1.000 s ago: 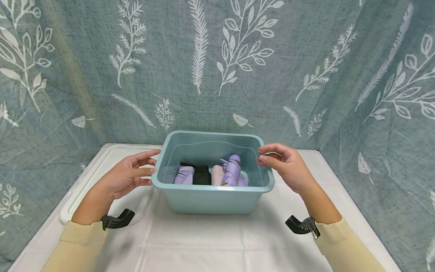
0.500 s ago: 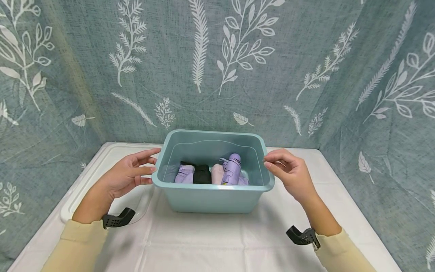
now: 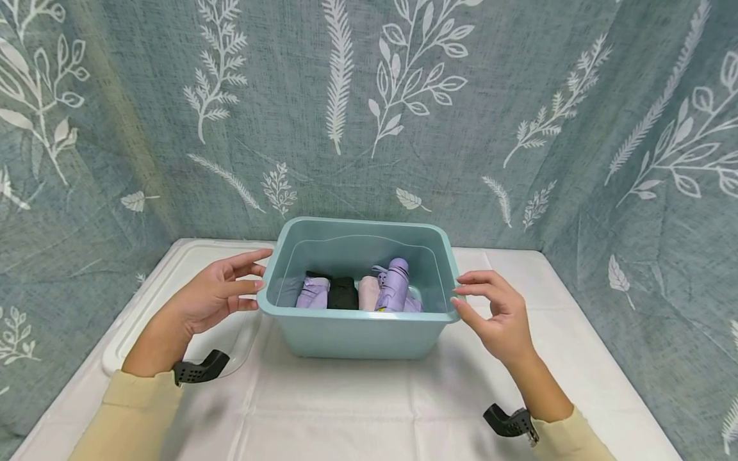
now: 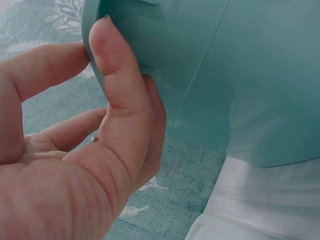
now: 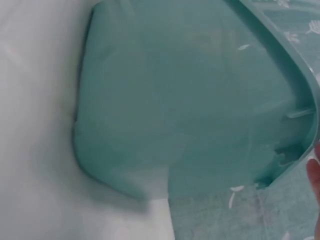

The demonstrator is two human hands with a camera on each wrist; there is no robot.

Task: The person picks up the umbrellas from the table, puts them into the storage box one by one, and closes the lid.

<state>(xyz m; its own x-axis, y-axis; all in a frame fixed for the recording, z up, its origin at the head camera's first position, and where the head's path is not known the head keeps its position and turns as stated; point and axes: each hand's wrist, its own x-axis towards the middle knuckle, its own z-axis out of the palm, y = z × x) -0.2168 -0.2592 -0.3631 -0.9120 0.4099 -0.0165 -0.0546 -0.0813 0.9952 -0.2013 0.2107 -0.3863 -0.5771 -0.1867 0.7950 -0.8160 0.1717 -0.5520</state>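
A blue-green plastic bin (image 3: 363, 336) stands upright on the white cloth. Inside it lie a lavender rolled bundle (image 3: 313, 293), a black one (image 3: 343, 294), a pale pink one (image 3: 369, 293) and a lavender folding umbrella (image 3: 394, 285) with a rounded end pointing up. At the bin's left side, my left hand (image 3: 216, 291) has its loosely bent fingertips right at the rim; in the left wrist view its thumb (image 4: 117, 75) comes up beneath the lip. Spread fingertips of my right hand (image 3: 501, 314) meet the rim on the right. The right wrist view catches only fingertips (image 5: 314, 172).
A white lid (image 3: 190, 256) lies flat on the table at left, partly behind my left arm. White cloth (image 3: 334, 410) covers the table. A blue-green leaf-patterned curtain (image 3: 369, 128) hangs close behind the bin and along both sides.
My right hand has moved from over the bin's right rim outward and toward me, its fingers now spread apart along the rim. The left hand and the bin have stayed put.
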